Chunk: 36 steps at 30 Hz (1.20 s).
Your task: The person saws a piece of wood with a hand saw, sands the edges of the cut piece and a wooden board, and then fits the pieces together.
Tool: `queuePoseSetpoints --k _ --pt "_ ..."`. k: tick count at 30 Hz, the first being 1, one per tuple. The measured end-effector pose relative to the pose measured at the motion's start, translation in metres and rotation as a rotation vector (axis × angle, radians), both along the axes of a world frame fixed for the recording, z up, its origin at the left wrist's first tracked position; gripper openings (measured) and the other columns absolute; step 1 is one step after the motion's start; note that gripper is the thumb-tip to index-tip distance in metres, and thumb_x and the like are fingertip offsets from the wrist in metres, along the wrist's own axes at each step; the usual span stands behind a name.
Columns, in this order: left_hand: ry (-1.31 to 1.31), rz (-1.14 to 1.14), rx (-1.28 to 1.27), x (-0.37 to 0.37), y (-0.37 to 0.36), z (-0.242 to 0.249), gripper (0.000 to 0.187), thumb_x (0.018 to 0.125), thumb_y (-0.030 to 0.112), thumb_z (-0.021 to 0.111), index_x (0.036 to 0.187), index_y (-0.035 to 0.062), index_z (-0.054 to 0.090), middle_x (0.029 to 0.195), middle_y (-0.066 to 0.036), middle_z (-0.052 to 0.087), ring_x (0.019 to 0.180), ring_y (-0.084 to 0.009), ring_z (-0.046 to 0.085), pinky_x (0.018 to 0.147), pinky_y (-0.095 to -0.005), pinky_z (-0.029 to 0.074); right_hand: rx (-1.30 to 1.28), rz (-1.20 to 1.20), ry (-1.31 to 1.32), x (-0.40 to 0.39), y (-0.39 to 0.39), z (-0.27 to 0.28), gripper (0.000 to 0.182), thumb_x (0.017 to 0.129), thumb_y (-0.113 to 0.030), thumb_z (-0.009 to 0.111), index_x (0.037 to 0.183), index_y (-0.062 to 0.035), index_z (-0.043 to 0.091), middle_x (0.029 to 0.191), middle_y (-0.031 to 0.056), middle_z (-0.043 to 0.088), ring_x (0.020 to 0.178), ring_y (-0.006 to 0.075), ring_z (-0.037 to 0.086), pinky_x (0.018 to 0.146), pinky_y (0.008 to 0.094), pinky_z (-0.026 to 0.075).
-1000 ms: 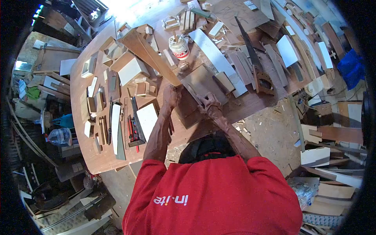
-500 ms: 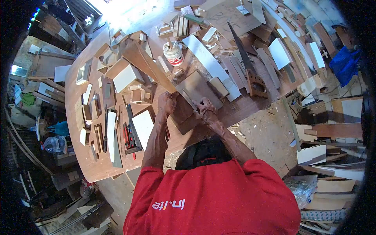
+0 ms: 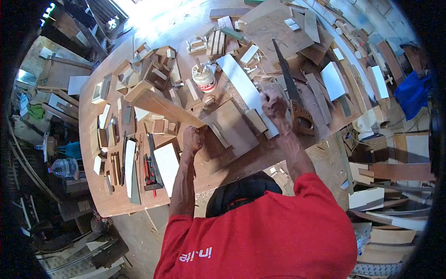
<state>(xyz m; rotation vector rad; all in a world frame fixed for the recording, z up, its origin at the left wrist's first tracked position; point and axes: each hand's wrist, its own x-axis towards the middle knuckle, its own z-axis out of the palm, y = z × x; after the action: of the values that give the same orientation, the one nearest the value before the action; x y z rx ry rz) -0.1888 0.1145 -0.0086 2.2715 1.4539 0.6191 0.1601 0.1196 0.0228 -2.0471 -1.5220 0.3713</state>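
My left hand (image 3: pixel 193 139) is closed round the near end of a long wooden board (image 3: pixel 165 106), which slants up and away to the left over the table. Beside that hand lies a flat brown panel (image 3: pixel 237 128) with a narrow wooden strip (image 3: pixel 220 134) on its left part and a small wooden block (image 3: pixel 255 121) near its right edge. My right hand (image 3: pixel 274 105), fingers curled, is over some wood strips between a long white board (image 3: pixel 244 81) and a handsaw (image 3: pixel 287 69). What its fingers grip is hidden.
An open white tub (image 3: pixel 204 79) with a stick in it stands mid-table. Small wooden box frames (image 3: pixel 101 90) and offcuts crowd the left. Red-handled tools (image 3: pixel 148 169) and a white panel (image 3: pixel 166 162) lie near the front edge. Stacked boards (image 3: pixel 367 197) stand on the right.
My right hand has left the narrow strip on the brown panel and moved right to the wood strips near the saw. The long board in my left hand has tipped lower and to the left.
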Motion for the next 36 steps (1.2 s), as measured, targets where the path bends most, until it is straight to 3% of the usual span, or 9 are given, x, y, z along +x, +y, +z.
queuePoseSetpoints --k 1,6,10,19,23,28,31,33,36 --pt "0.002 -0.023 -0.013 -0.001 0.001 -0.003 0.025 0.088 0.028 0.061 0.087 0.0050 0.070 0.080 -0.020 0.067 0.077 -0.0406 0.063 0.065 -0.0457 0.049 0.313 0.038 -0.112 0.018 0.018 -0.021 0.028 0.089 -0.029 0.051 0.097 -0.0073 0.067 0.094 0.0199 0.066 0.089 0.0386 0.063 0.076 0.0483 0.049" --pt "-0.105 0.034 -0.100 0.009 -0.007 0.015 0.026 0.089 0.028 0.060 0.088 0.0053 0.071 0.081 -0.020 0.068 0.078 -0.0385 0.065 0.067 -0.0441 0.050 -0.170 0.193 -0.197 0.043 0.062 -0.008 0.026 0.086 -0.026 0.055 0.104 -0.0125 0.067 0.102 0.0173 0.064 0.103 0.0368 0.060 0.087 0.0467 0.049" --pt "-0.112 0.138 -0.209 0.017 -0.008 0.027 0.023 0.089 0.026 0.061 0.090 0.0057 0.072 0.084 -0.019 0.069 0.080 -0.0362 0.066 0.068 -0.0430 0.050 -0.062 0.244 -0.285 0.034 0.075 -0.028 0.024 0.084 -0.019 0.058 0.107 -0.0167 0.067 0.116 0.0162 0.060 0.110 0.0359 0.056 0.090 0.0461 0.048" --pt "-0.106 0.083 -0.106 0.019 -0.011 0.033 0.023 0.089 0.024 0.060 0.090 0.0041 0.071 0.088 -0.018 0.070 0.082 -0.0357 0.066 0.069 -0.0424 0.050 0.102 0.224 -0.342 0.039 0.093 -0.076 0.024 0.086 -0.022 0.056 0.106 -0.0101 0.063 0.104 0.0192 0.064 0.100 0.0368 0.060 0.084 0.0475 0.048" --pt "-0.059 0.089 -0.148 0.018 -0.008 0.033 0.021 0.087 0.022 0.060 0.090 0.0042 0.071 0.087 -0.019 0.069 0.083 -0.0376 0.065 0.070 -0.0432 0.050 -0.030 0.156 -0.141 0.037 0.085 -0.046 0.029 0.086 -0.024 0.057 0.109 -0.0070 0.058 0.105 0.0186 0.064 0.100 0.0378 0.060 0.086 0.0480 0.048" --pt "-0.052 0.023 -0.051 0.009 -0.007 0.024 0.016 0.083 0.016 0.060 0.091 0.0064 0.070 0.089 -0.020 0.068 0.086 -0.0399 0.063 0.074 -0.0458 0.049 0.030 0.217 -0.260 0.034 0.084 -0.055 0.038 0.086 -0.025 0.058 0.119 -0.0069 0.056 0.108 0.0200 0.063 0.106 0.0363 0.058 0.090 0.0478 0.047" --pt "0.007 -0.046 0.008 0.005 -0.008 0.025 0.017 0.082 0.015 0.061 0.093 0.0073 0.070 0.089 -0.020 0.068 0.085 -0.0404 0.062 0.074 -0.0467 0.049 0.230 0.361 -0.072 -0.010 0.077 -0.057 0.026 0.082 -0.018 0.061 0.108 -0.0126 0.059 0.100 0.0158 0.062 0.091 0.0373 0.062 0.076 0.0461 0.052" --pt "0.026 -0.038 -0.038 0.005 -0.005 0.022 0.018 0.080 0.015 0.061 0.094 0.0072 0.070 0.089 -0.020 0.068 0.085 -0.0407 0.062 0.073 -0.0471 0.049 0.118 0.478 -0.028 -0.054 0.073 -0.029 0.022 0.084 -0.026 0.061 0.096 -0.0078 0.067 0.100 0.0159 0.065 0.100 0.0344 0.060 0.086 0.0438 0.048" --pt "-0.087 -0.034 -0.024 0.005 -0.003 0.008 0.019 0.080 0.014 0.060 0.094 0.0071 0.070 0.090 -0.020 0.068 0.085 -0.0405 0.062 0.073 -0.0470 0.049 0.163 0.489 0.031 -0.107 0.074 -0.030 0.022 0.085 -0.027 0.061 0.092 -0.0073 0.067 0.096 0.0155 0.066 0.096 0.0333 0.061 0.081 0.0424 0.049"
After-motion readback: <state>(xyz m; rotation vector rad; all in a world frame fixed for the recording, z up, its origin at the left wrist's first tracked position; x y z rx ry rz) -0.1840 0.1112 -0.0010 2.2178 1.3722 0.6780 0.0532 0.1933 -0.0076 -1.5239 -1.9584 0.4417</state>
